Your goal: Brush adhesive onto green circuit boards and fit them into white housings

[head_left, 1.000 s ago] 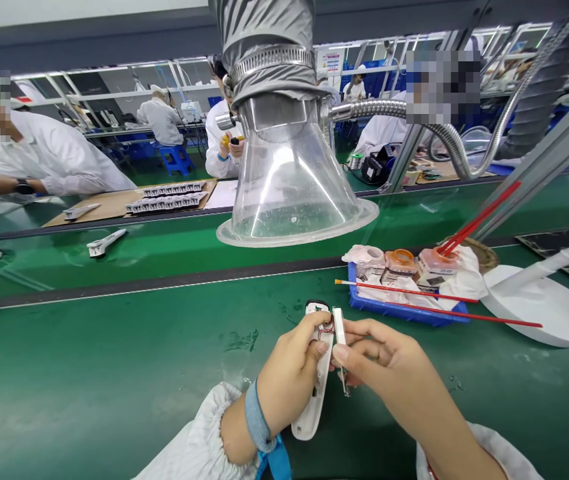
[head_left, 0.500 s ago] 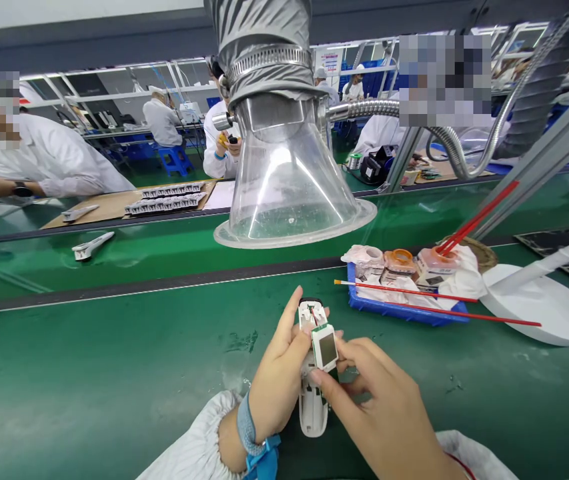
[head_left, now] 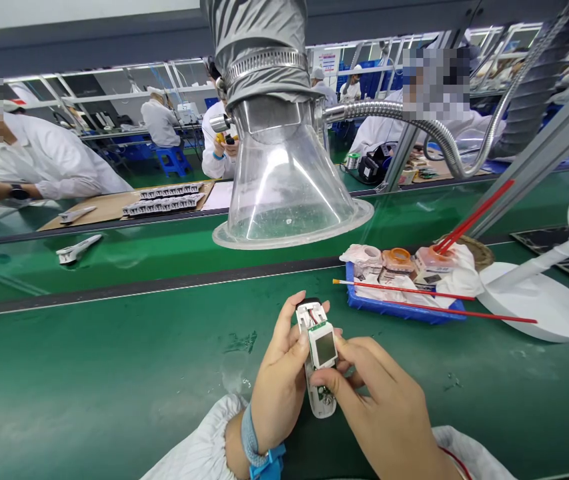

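Observation:
My left hand (head_left: 281, 373) is closed around a white plastic housing (head_left: 322, 407) of a small handheld device, its open inner side facing up. A circuit board with a small square display (head_left: 325, 348) lies over the housing, lined up along it. My right hand (head_left: 381, 393) pinches this display board at its right side and lower edge with thumb and fingers. Thin wires show at the housing's dark-tipped top end. Below my right thumb, part of the green board and some metal parts are visible in the lower housing. My fingers hide the rest.
A clear extraction hood (head_left: 289, 180) hangs above my hands. To the right stand a blue tray (head_left: 404, 312) with bottles, tissue and red brushes, and a white fan (head_left: 539, 307). Beyond, a conveyor (head_left: 164, 257) carries a white device part (head_left: 79, 250); co-workers sit behind it.
The display board has moved from a tilt into line with the housing, and its lower part now lies over the housing's lower half. On the conveyor, the white parts have shifted left.

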A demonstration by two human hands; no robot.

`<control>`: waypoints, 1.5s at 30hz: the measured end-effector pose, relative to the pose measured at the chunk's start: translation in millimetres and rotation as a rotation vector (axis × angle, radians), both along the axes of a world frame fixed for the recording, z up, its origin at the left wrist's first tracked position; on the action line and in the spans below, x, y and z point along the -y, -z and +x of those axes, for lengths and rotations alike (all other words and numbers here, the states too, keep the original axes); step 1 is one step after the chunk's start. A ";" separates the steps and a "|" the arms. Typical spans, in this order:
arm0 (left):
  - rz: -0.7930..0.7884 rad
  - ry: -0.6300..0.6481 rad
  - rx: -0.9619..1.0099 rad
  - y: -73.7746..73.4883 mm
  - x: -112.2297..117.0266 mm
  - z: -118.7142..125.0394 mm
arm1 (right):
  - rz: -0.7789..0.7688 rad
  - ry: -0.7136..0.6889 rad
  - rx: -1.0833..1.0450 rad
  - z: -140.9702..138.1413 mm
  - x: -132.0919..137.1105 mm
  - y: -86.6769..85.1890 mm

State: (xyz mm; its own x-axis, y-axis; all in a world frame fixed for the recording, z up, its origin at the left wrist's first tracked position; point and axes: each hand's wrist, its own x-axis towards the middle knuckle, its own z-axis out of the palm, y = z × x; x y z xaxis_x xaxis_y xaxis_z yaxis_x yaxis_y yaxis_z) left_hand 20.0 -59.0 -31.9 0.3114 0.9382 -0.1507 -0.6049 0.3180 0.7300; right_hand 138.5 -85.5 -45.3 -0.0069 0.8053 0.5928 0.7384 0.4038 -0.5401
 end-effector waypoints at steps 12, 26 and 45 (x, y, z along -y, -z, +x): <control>0.138 -0.046 -0.313 10.4 5.1 1.3 | 0.211 -0.014 0.356 -0.4 1.9 1.3; 0.115 -0.074 -0.277 9.5 -0.6 -0.6 | 0.034 -0.077 -0.076 5.4 -3.0 3.4; 0.027 -0.057 -0.174 11.7 -18.4 -1.4 | -0.832 -0.453 -0.786 11.0 -24.6 14.2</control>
